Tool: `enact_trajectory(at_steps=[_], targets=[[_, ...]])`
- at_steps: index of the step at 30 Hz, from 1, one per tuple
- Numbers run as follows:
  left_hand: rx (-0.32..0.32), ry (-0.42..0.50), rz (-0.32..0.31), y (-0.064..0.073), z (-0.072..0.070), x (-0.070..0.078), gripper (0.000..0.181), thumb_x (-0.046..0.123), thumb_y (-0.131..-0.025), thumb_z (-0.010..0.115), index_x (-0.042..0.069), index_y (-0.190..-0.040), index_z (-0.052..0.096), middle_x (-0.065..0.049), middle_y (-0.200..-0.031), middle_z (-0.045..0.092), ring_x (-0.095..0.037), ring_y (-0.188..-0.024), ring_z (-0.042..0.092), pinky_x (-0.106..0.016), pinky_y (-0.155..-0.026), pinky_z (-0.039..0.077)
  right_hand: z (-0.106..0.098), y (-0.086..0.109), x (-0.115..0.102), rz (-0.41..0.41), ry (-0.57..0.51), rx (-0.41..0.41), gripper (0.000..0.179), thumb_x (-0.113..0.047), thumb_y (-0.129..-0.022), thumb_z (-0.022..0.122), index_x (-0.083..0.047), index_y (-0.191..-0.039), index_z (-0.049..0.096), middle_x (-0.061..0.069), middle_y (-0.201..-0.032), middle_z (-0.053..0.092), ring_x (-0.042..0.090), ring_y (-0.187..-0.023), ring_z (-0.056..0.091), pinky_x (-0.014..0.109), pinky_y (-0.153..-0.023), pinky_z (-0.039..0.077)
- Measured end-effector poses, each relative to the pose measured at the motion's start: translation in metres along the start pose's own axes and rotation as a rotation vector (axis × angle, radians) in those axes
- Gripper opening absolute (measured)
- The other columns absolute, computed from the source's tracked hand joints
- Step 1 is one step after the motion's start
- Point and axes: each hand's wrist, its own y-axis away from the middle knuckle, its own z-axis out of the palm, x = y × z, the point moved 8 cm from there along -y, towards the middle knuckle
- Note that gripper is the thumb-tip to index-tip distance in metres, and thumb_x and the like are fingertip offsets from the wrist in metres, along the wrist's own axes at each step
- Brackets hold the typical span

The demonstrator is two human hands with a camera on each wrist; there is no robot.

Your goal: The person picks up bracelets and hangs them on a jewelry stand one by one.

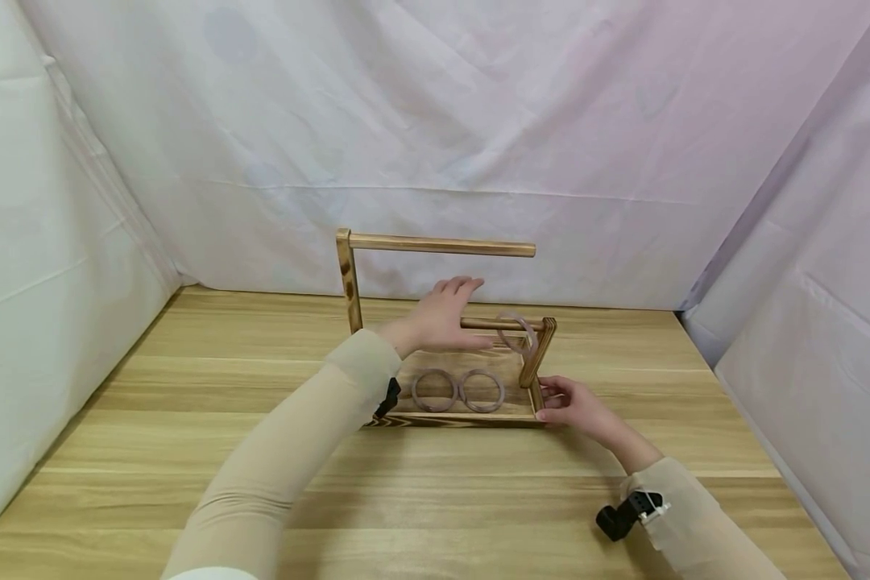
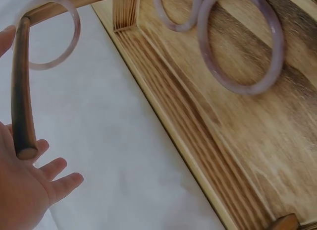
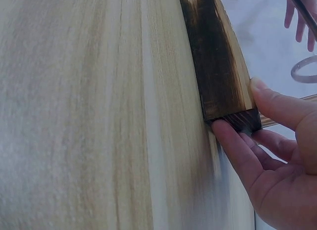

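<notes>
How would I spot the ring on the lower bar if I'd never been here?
On the table stands a wooden rack with a high bar and a lower bar. Follow the lower bar to the post that holds it: a pale purple ring circles the bar there. The other two rings are below in the tray, so this is the only one on a bar.

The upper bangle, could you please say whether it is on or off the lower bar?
On: the head view shows the upper bangle hanging around the lower bar, near its post.
</notes>
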Motion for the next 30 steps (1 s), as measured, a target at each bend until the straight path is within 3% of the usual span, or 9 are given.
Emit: enact_trajectory(at_steps=[7,13,21,30], targets=[[-0.013,0.014,-0.013,0.009,0.004,-0.011,0.098,0.058,-0.078,0.064,0.02,-0.151,0.012,-0.011,-0.156,0.015,-0.035,-0.142,0.019,-0.052,-0.112,0.027,0.0,0.0,0.001,0.008,0.013,0.003,0.067,-0.005,-0.082,0.069,0.018,-0.133,0.032,0.037,-0.123,0.047,0.031,-0.101,0.06,0.03,-0.074,0.057],[0.018,0.047,-0.016,0.015,0.002,-0.019,0.098,0.058,-0.077,0.065,0.019,-0.151,0.013,-0.012,-0.156,0.015,-0.037,-0.141,0.02,-0.054,-0.111,0.027,0.0,-0.001,0.003,0.01,0.012,0.006,0.068,-0.005,-0.082,0.069,0.018,-0.134,0.032,0.036,-0.122,0.047,0.03,-0.101,0.059,0.03,-0.074,0.057],[0.023,0.042,-0.028,0.023,0.002,-0.03,0.098,0.056,-0.078,0.065,0.016,-0.151,0.014,-0.014,-0.155,0.017,-0.036,-0.141,0.021,-0.05,-0.113,0.027,0.0,-0.001,0.004,0.013,0.001,0.003,0.07,-0.007,-0.081,0.07,0.018,-0.134,0.032,0.036,-0.122,0.046,0.03,-0.101,0.059,0.03,-0.074,0.057],[0.031,0.014,-0.04,0.036,0.012,-0.042,0.099,0.057,-0.078,0.065,0.014,-0.151,0.015,-0.014,-0.154,0.021,-0.036,-0.14,0.023,-0.05,-0.113,0.025,0.0,0.0,0.002,0.011,0.004,0.0,0.069,-0.006,-0.082,0.069,0.018,-0.134,0.031,0.036,-0.123,0.047,0.032,-0.103,0.058,0.03,-0.074,0.057]])
